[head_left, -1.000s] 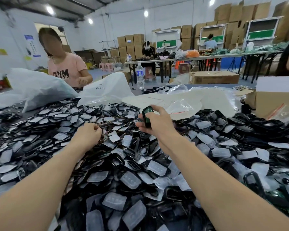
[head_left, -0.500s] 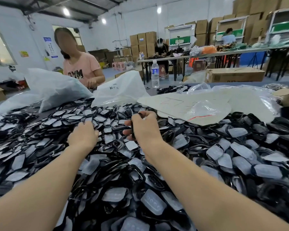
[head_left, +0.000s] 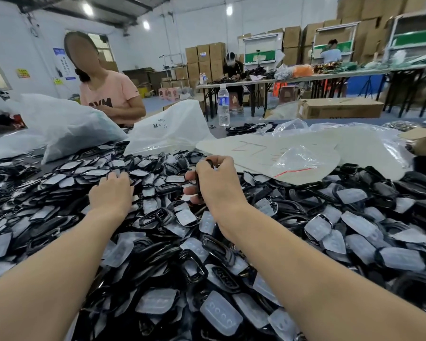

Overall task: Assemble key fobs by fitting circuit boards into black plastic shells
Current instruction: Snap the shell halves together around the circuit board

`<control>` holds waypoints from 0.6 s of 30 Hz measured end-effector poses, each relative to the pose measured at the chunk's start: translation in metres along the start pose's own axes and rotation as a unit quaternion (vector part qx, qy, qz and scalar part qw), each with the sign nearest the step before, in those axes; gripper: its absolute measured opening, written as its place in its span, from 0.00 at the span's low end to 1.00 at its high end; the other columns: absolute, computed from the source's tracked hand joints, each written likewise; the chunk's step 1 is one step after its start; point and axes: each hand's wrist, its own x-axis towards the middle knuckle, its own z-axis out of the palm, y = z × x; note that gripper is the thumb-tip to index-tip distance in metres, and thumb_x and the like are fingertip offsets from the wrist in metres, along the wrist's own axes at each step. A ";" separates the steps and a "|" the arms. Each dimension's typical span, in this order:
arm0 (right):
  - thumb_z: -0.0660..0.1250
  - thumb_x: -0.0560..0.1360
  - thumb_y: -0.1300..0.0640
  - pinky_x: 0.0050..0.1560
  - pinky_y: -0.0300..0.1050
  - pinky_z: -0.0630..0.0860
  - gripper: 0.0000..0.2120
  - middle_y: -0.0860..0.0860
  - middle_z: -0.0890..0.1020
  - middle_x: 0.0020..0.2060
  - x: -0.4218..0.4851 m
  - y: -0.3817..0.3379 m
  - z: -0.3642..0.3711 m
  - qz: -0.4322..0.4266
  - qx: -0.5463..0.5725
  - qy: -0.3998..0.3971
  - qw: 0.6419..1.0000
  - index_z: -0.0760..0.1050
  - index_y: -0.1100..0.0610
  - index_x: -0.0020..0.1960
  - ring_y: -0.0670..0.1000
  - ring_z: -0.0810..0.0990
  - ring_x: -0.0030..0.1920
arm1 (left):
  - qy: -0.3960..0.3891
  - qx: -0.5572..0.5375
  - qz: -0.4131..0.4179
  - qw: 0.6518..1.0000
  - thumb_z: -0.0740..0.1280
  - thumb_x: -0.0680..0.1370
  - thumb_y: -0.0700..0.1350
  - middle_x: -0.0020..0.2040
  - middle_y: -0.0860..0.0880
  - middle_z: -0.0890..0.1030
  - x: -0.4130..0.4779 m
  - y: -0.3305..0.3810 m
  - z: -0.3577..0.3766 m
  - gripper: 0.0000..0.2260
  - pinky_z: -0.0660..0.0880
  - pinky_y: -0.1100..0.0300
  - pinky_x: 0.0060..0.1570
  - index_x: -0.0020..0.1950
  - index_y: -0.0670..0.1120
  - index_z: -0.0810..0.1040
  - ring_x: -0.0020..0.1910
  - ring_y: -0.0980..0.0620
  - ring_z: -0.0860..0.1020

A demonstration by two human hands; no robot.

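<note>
A big heap of black key fob shells (head_left: 158, 217) and translucent white button pads (head_left: 220, 313) covers the table in front of me. My right hand (head_left: 217, 185) grips a black shell (head_left: 199, 183) edge-on above the heap; only its thin side shows between fingers and thumb. My left hand (head_left: 111, 193) lies palm down on the pile to the left, fingers spread forward over the parts, holding nothing I can see. No circuit board is visible.
A person in a pink shirt (head_left: 108, 97) works across the table at the far left. White plastic bags (head_left: 67, 124), a water bottle (head_left: 223, 104) and flat white sheets (head_left: 268, 148) lie beyond the heap. A cardboard box (head_left: 340, 108) and other tables stand behind.
My right hand came down from a raised position, turning the shell so the green board no longer shows. My left hand moved forward and opened flat onto the pile.
</note>
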 end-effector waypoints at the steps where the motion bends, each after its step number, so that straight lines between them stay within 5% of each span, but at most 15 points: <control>1: 0.58 0.82 0.60 0.30 0.42 0.73 0.05 0.51 0.81 0.41 0.001 0.000 0.000 -0.002 -0.003 0.000 1.000 0.63 0.52 0.55 0.48 0.76 0.27 | 0.000 0.000 0.003 1.000 0.61 0.84 0.49 0.62 0.41 0.76 0.001 0.000 0.001 0.13 0.72 0.48 0.49 0.62 0.42 0.73 0.62 0.39 0.75; 6: 0.57 0.82 0.60 0.30 0.42 0.72 0.05 0.53 0.81 0.43 0.001 0.001 -0.003 0.002 -0.002 0.002 1.000 0.63 0.52 0.55 0.50 0.76 0.28 | 0.018 -0.010 0.005 1.000 0.55 0.85 0.49 0.62 0.41 0.77 0.003 -0.002 0.001 0.14 0.69 0.50 0.44 0.62 0.41 0.74 0.61 0.39 0.76; 18: 0.58 0.81 0.60 0.32 0.44 0.75 0.07 0.53 0.82 0.43 0.006 0.001 -0.015 -0.007 -0.014 0.026 1.000 0.63 0.48 0.49 0.50 0.78 0.30 | 0.070 0.081 0.076 0.991 0.63 0.82 0.41 0.58 0.43 0.78 0.004 -0.003 0.001 0.07 0.75 0.48 0.50 0.58 0.43 0.77 0.60 0.41 0.76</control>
